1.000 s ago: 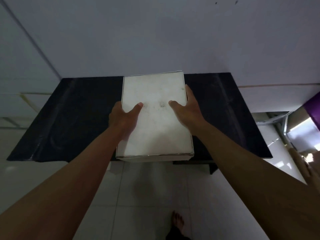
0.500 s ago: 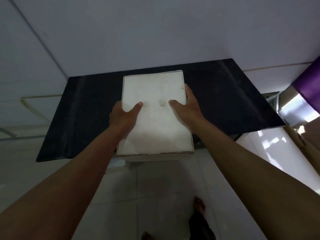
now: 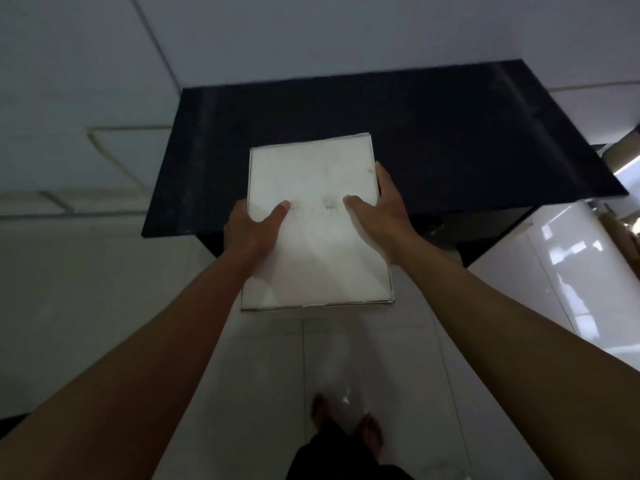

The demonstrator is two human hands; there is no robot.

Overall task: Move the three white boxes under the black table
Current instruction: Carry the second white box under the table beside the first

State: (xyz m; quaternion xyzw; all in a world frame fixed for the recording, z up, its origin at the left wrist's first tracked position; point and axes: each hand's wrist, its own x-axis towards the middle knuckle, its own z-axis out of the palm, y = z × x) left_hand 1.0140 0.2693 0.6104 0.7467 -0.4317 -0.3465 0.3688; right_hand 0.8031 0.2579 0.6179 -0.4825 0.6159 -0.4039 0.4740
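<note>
A glossy white tiled floor (image 3: 398, 375) filled the lower view, catching bright window reflections at 3 o'clock. Pale walls (image 3: 311, 32) rose at 12 o'clock. Two bare feet (image 3: 370, 433) stood at 6 o'clock.

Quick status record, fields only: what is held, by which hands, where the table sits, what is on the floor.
held: white box, flat top facing the camera
left hand: grips the box's left edge, thumb on top
right hand: grips the box's right edge, thumb on top
black table: ahead, against the wall, the box's far end over its top in view
floor: pale tiles, bare feet below
other boxes: none in view
</note>
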